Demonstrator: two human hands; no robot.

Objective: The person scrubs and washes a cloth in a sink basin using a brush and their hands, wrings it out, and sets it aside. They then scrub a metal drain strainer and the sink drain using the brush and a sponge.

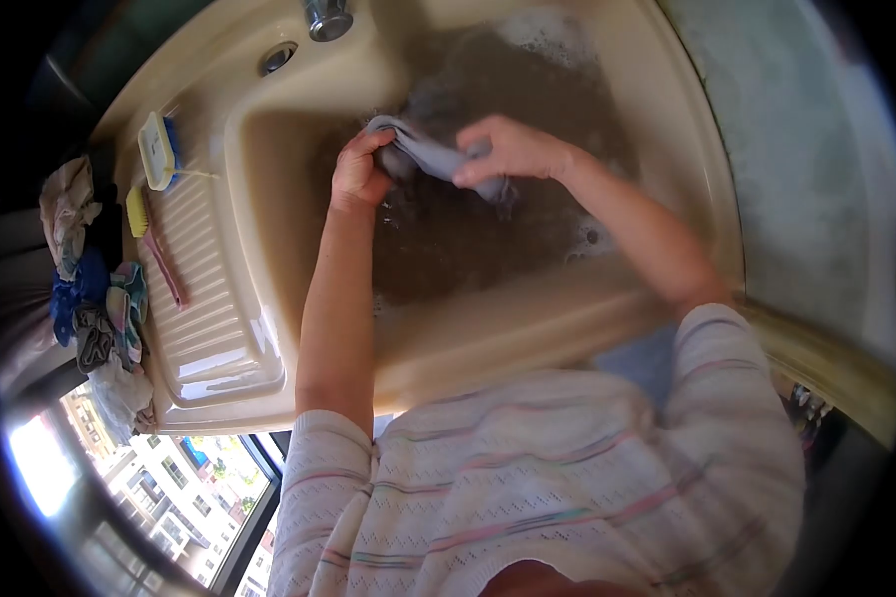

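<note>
A wet grey cloth (430, 154) is stretched between my two hands, just above the murky water in the beige sink (259, 199). My left hand (361, 171) grips its left end, thumb on top. At the cloth's other end, my right hand (513, 151) has its fingers curled round the fabric, slightly blurred. Part of the cloth hangs down to the water, and its full shape cannot be made out.
On the ribbed drainboard (204, 308) at left lie a scrub brush (154, 244) with a pink handle and a soap dish (156, 151). Several crumpled cloths (95, 289) are heaped along its outer edge. A metal faucet (327, 18) is at the back rim.
</note>
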